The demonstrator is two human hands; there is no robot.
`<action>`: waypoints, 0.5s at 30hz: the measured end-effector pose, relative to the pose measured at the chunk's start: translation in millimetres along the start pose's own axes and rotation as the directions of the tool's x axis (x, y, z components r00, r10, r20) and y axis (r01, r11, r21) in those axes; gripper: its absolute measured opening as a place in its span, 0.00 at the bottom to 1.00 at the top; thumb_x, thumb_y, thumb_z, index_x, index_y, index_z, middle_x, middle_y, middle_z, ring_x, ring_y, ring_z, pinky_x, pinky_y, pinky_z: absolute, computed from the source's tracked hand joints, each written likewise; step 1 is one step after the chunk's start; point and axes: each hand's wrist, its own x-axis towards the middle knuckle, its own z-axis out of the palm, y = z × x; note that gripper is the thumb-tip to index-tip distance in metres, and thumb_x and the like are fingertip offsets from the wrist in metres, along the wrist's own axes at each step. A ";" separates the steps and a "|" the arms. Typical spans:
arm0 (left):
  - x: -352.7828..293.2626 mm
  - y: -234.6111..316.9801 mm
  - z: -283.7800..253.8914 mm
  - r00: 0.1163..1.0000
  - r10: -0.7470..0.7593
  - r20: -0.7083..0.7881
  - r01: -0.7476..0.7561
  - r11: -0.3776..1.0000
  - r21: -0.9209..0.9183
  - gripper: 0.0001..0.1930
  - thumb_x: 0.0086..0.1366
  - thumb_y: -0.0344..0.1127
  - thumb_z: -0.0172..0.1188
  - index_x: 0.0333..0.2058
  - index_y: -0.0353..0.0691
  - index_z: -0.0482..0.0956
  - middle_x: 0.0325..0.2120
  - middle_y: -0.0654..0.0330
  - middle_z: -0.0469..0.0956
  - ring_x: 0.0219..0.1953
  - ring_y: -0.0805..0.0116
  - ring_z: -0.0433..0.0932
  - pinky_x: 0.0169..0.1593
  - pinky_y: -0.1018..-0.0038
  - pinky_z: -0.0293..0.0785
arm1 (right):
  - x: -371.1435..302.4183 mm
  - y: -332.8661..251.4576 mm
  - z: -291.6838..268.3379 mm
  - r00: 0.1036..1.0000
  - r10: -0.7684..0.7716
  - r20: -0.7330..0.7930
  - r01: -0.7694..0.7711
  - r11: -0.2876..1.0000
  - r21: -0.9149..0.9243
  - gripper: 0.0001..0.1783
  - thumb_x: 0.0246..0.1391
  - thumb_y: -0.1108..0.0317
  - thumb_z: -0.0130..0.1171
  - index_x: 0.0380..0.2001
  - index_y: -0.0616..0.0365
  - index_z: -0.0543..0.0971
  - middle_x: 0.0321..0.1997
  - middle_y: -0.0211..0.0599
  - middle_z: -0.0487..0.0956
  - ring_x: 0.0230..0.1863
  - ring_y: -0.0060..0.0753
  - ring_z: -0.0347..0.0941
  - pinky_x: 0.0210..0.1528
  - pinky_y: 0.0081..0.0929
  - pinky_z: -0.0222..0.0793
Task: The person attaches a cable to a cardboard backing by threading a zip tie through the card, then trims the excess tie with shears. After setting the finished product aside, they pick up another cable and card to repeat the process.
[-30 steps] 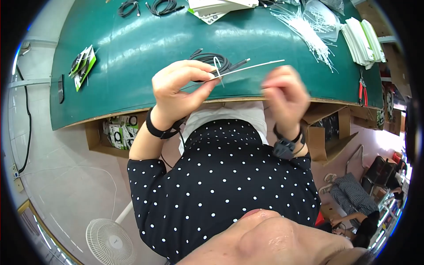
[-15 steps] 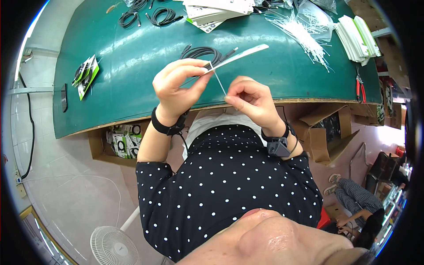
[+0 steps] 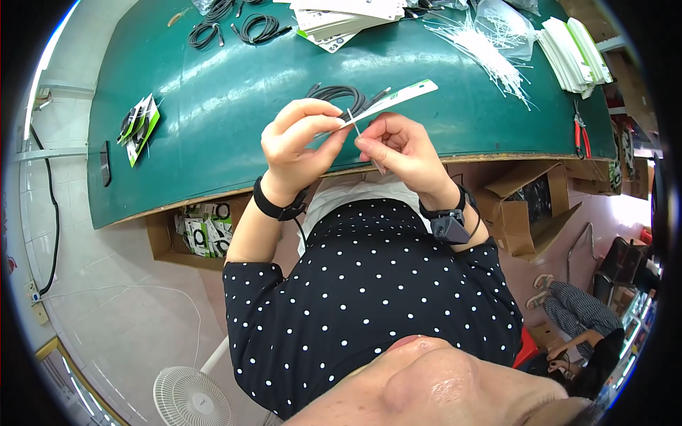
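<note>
My left hand (image 3: 298, 145) is closed on a coiled dark cable (image 3: 335, 91) and a white and green card (image 3: 406, 94), held together just above the near part of the table. The card sticks out edge-on toward the far right. A thin white cable tie (image 3: 354, 123) runs from the cable and card toward my right hand (image 3: 398, 148), whose thumb and fingers pinch it close by. The tie's head and part of the cable are hidden behind my left fingers.
On the green table (image 3: 192, 128) lie coiled cables (image 3: 259, 28), stacked cards (image 3: 348, 18), loose white cable ties (image 3: 490, 57), another card stack (image 3: 572, 57), red-handled cutters (image 3: 581, 135) and carded cables (image 3: 140, 128). Below are open cartons (image 3: 522, 224), a fan (image 3: 192, 397) and a seated person (image 3: 575, 319).
My right hand has come up and left, closer to my left hand, so less of the tie shows between them. My left hand has shifted slightly right with the cable and card.
</note>
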 end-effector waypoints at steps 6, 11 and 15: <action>-0.9 -8.5 7.5 0.995 -0.096 0.001 0.095 0.986 -0.135 0.11 0.42 0.19 0.70 0.25 0.37 0.79 0.26 0.59 0.78 0.26 0.69 0.78 0.29 0.78 0.76 | -4.7 -7.4 6.0 0.995 -0.079 -0.058 0.082 0.995 0.057 0.08 0.54 0.70 0.61 0.33 0.64 0.75 0.26 0.34 0.77 0.21 0.14 0.67 0.21 0.12 0.60; -5.8 -4.5 8.4 0.999 -0.041 0.006 0.041 0.995 -0.086 0.11 0.41 0.19 0.70 0.25 0.38 0.79 0.27 0.58 0.78 0.26 0.68 0.78 0.28 0.77 0.75 | -11.1 -6.9 0.2 0.999 -0.027 -0.028 0.031 0.990 0.141 0.08 0.54 0.70 0.61 0.33 0.65 0.75 0.25 0.34 0.77 0.20 0.15 0.67 0.21 0.13 0.60; -17.3 -2.5 11.1 0.999 0.039 0.009 -0.039 0.999 -0.016 0.11 0.40 0.20 0.69 0.25 0.38 0.78 0.28 0.57 0.78 0.26 0.65 0.78 0.27 0.76 0.73 | -17.8 7.3 -10.8 1.000 0.015 -0.003 -0.015 0.990 0.139 0.09 0.55 0.70 0.61 0.34 0.65 0.76 0.26 0.34 0.77 0.22 0.16 0.69 0.23 0.14 0.61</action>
